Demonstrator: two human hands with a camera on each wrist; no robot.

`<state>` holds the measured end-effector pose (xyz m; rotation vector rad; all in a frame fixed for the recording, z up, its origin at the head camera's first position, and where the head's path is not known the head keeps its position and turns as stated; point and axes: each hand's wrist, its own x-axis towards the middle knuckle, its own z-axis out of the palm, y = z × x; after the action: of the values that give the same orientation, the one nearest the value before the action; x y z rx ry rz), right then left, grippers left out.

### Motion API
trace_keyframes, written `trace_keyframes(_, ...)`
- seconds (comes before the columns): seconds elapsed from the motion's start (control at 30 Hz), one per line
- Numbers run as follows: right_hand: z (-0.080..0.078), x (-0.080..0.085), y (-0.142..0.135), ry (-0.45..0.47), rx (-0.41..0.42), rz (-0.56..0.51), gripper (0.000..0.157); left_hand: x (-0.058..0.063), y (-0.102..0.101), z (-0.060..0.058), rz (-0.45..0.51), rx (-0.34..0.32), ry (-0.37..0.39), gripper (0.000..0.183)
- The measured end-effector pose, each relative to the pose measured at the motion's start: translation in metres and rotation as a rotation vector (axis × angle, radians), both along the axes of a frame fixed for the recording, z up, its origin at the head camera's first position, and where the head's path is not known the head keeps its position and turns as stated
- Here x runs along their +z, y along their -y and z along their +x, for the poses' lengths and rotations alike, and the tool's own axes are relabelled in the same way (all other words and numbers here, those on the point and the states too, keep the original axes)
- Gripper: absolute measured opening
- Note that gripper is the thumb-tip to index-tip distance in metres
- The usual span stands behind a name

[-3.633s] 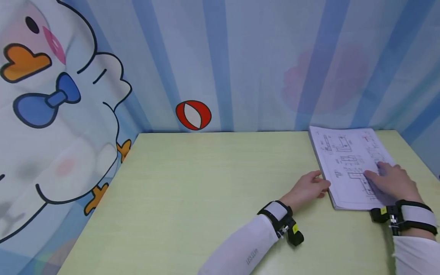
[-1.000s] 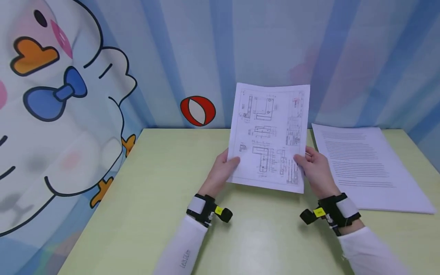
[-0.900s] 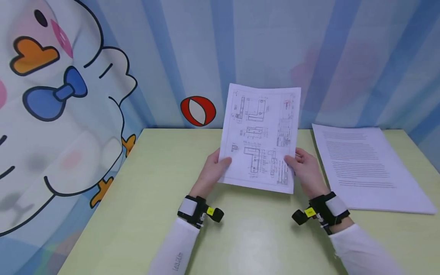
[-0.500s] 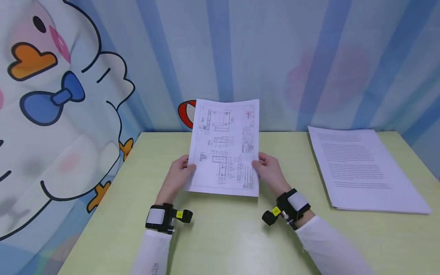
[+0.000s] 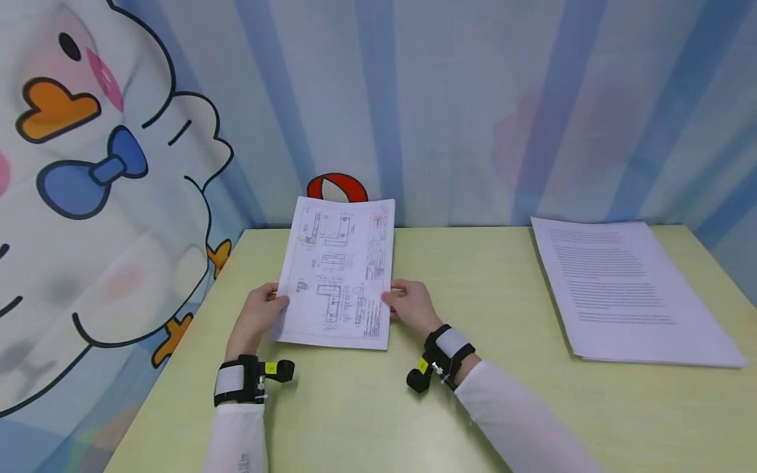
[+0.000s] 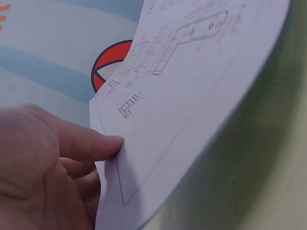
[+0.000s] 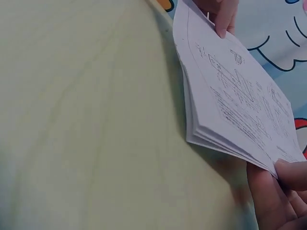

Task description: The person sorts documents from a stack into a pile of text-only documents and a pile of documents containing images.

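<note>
While left hand (image 5: pixel 257 313) and right hand (image 5: pixel 415 307) pinch it, layered paper (image 5: pixel 338 272) bows.

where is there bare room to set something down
Bare pale-green tabletop shows between the held white line-drawing sheets and the white text-printed paper stack, and between the two white sleeves. Crowded: around the sheets, where the left hand and right hand grip both edges.

Drawing sheets (image 5: pixel 343 272): fine print all over, not one word legible | typed page (image 5: pixel 627 295): line after line, all unreadable | left sleeve (image 5: pixel 238 433): lettering too blurred | yellow wrist tag (image 5: pixel 271 368): too small to tell
</note>
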<state>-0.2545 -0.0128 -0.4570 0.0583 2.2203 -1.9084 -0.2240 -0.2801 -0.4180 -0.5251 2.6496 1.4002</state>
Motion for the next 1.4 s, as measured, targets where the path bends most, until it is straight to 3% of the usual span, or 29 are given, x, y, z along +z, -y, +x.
trace_keyframes(0.23,0.003,-0.004,0.024,-0.003,0.054,0.064,0.038,-0.01,0.01,0.005,0.004,0.107,0.058,0.045)
trace_keyframes(0.53,0.001,0.003,0.034,0.002,0.078,0.095,0.048,-0.019,0.013,0.001,-0.035,0.192,0.006,0.045)
trace_keyframes(0.77,0.001,0.004,0.033,-0.015,0.079,0.134,0.044,-0.016,0.011,0.001,-0.04,0.313,-0.033,0.051)
trace_keyframes(0.9,0.003,0.006,0.022,-0.044,0.072,0.179,0.037,-0.009,0.007,0.002,-0.078,0.324,-0.066,0.05)
trace_keyframes(1.1,0.002,0.013,-0.013,-0.109,0.084,0.194,0.032,-0.001,-0.02,-0.001,-0.18,0.262,-0.176,0.043)
trace_keyframes(1.23,0.002,0.024,-0.039,-0.158,0.108,0.18,0.034,0.007,-0.054,-0.003,-0.227,0.146,-0.259,0.038)
trace_keyframes(1.4,0.004,0.039,-0.073,-0.238,0.098,0.177,0.035,0.016,-0.102,0.0,-0.181,0.0,-0.35,0.032)
